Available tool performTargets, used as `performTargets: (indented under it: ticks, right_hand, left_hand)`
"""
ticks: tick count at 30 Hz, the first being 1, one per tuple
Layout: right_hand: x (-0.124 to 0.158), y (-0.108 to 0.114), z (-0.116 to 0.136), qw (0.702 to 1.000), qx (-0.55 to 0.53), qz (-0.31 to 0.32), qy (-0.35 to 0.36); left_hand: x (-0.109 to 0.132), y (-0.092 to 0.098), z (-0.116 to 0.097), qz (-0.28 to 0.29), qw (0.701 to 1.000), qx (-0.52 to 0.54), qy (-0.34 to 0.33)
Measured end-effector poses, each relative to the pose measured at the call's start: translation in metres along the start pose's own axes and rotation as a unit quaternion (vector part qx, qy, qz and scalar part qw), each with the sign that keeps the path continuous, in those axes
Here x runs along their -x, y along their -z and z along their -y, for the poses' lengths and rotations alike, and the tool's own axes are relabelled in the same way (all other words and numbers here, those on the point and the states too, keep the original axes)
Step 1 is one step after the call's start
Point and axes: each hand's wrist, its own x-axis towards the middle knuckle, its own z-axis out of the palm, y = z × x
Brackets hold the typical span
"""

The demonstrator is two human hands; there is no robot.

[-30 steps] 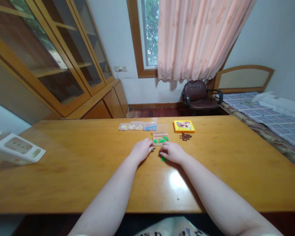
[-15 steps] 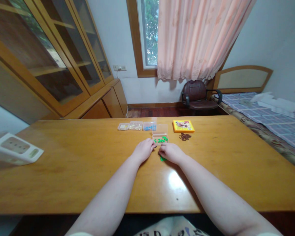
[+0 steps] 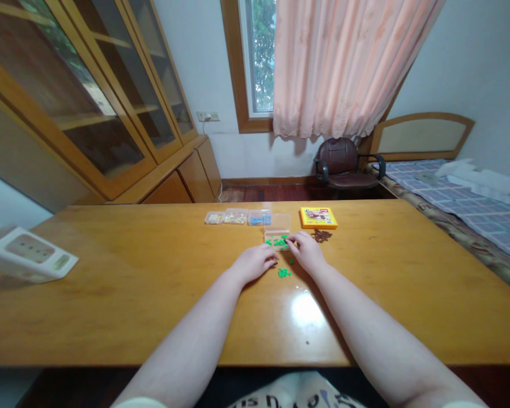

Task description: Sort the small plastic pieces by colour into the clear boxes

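Over the right side of a small clear plastic box (image 3: 277, 248) with green pieces (image 3: 279, 242) in it, my right hand (image 3: 308, 249) has its fingertips pinched together. Whatever sits between those fingertips is too small to make out. My left hand (image 3: 253, 264) rests on the table just in front of the box, its fingers loosely bent and apart, holding nothing. A little pile of green pieces (image 3: 284, 273) lies on the tabletop between my forearms, near the left fingertips. One stray green piece (image 3: 291, 261) is between the pile and the box.
Clear boxes with blue pieces (image 3: 260, 220) and with pale pieces (image 3: 235, 217) stand behind to the left, beside a smaller box (image 3: 215, 218). Brown pieces (image 3: 322, 236) lie before a yellow box (image 3: 318, 217). A white container (image 3: 29, 254) stands at the table's left.
My right hand has moved away from the green pile up to the clear box, leaving the pile uncovered. My left hand has drawn slightly back from the box's front edge.
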Motion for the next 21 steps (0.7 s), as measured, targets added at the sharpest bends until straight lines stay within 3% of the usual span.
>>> performTargets:
  ticks: [4, 9, 16, 21]
  right_hand:
    - [-0.002, 0.009, -0.002, 0.996, 0.008, 0.086, -0.017]
    - [-0.003, 0.029, -0.008, 0.972, -0.015, 0.235, -0.008]
    - [-0.006, 0.032, -0.023, 0.946, -0.076, 0.311, -0.043]
    - [-0.006, 0.027, -0.025, 0.947, -0.048, 0.317, -0.015]
  left_hand:
    - [0.000, -0.002, -0.007, 0.044, 0.998, 0.021, -0.036]
    - [0.001, 0.000, -0.009, 0.059, 0.998, 0.021, -0.012]
    - [-0.002, -0.001, -0.012, 0.066, 0.998, 0.003, 0.012]
    - [-0.003, -0.005, -0.014, 0.059, 0.998, -0.022, 0.021]
